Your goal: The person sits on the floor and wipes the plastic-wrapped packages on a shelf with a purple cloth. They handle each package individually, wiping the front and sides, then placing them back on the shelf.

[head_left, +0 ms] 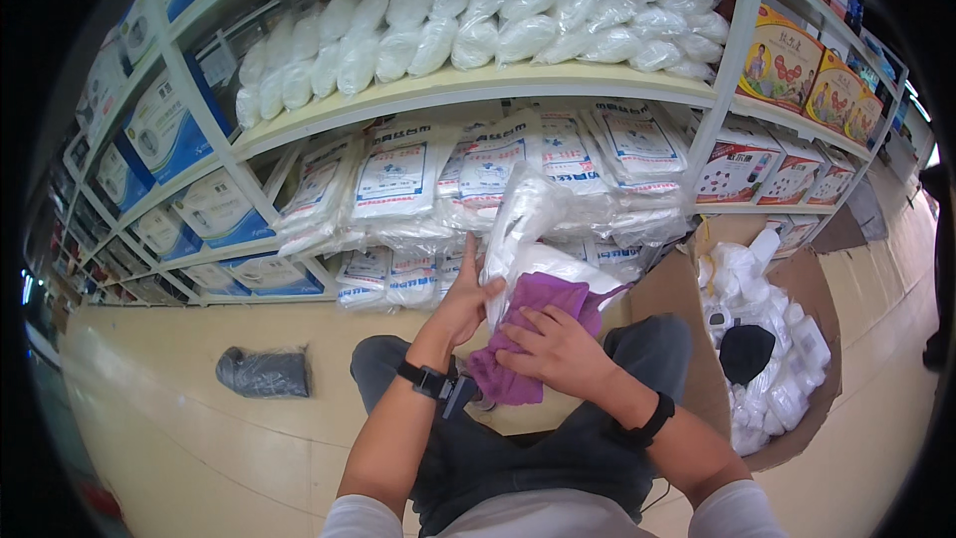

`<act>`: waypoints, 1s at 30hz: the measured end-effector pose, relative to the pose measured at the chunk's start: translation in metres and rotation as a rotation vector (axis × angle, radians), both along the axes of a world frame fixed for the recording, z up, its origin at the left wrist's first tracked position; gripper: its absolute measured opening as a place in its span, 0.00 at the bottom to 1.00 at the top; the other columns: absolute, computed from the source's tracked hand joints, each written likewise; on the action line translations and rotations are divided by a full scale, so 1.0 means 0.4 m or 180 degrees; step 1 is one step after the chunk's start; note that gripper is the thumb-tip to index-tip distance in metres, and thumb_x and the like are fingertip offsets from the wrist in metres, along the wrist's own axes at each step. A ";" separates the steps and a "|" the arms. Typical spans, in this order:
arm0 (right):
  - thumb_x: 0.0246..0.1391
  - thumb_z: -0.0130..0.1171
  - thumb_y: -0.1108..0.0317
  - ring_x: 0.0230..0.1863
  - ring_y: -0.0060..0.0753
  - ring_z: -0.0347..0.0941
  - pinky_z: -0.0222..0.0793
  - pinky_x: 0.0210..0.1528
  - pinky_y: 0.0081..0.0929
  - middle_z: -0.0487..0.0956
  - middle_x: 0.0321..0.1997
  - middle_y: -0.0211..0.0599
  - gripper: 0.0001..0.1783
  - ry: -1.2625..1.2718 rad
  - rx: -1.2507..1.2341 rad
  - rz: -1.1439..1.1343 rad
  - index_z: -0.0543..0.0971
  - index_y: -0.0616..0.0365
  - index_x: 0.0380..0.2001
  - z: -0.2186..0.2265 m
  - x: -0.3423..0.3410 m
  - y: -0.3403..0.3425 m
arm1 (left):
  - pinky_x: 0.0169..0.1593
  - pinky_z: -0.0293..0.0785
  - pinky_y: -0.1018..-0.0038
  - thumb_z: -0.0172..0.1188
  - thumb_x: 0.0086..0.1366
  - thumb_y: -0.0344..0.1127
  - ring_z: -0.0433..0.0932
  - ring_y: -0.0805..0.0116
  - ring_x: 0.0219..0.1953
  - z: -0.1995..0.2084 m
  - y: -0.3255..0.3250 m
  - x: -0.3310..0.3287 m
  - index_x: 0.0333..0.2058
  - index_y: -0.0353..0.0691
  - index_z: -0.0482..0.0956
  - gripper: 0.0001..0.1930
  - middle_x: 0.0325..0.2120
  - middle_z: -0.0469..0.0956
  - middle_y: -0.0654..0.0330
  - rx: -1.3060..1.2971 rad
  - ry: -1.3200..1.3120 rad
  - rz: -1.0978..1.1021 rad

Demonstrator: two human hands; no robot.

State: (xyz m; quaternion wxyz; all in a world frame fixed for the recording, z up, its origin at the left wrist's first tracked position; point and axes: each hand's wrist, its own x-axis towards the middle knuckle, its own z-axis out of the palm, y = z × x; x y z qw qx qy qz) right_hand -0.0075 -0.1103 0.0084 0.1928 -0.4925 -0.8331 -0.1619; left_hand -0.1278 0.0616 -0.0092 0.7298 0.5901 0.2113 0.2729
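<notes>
Upright in front of me stands a shiny white package in clear plastic [510,229]. My left hand [464,301] supports its left side, thumb across the front and fingers stretched along the edge. Over the lower part of the package hangs a crumpled purple cloth [546,297]. My right hand [558,347] has its fingers bent over this cloth and presses it against the package. Part of the package is hidden behind the cloth.
Ahead, a shelf [478,90] bears rows of white bagged bundles [428,45]. Below lie stacked printed white plastic packs [403,169]. An open cardboard box [687,339] of white bottles stands right. A dark wrapped bundle [264,372] lies on the floor at left. Boxed goods fill both sides.
</notes>
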 end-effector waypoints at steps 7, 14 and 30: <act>0.53 0.55 0.62 0.59 0.51 0.72 0.68 0.59 0.49 0.77 0.56 0.36 0.15 -0.0330 0.0164 0.0501 0.80 0.49 0.44 -0.018 -0.039 -0.015 | 0.41 0.78 0.64 0.68 0.63 0.45 0.77 0.59 0.42 -0.031 0.105 0.015 0.72 0.41 0.49 0.46 0.51 0.72 0.46 -0.1476 0.0369 0.0462; 0.52 0.56 0.62 0.60 0.52 0.72 0.69 0.59 0.50 0.76 0.59 0.38 0.14 0.0053 0.0526 0.0616 0.79 0.48 0.43 -0.067 -0.009 -0.026 | 0.43 0.85 0.60 0.61 0.68 0.50 0.84 0.55 0.45 -0.190 0.069 0.038 0.55 0.41 0.74 0.24 0.48 0.81 0.49 -0.2534 0.0961 -0.0345; 0.45 0.57 0.79 0.60 0.49 0.75 0.70 0.60 0.37 0.77 0.61 0.43 0.28 0.2584 -0.1426 -0.0947 0.78 0.55 0.54 -0.149 0.142 -0.094 | 0.63 0.72 0.58 0.50 0.72 0.41 0.77 0.54 0.57 -0.031 0.152 0.013 0.58 0.28 0.68 0.24 0.55 0.76 0.49 -0.1725 -0.1212 0.0463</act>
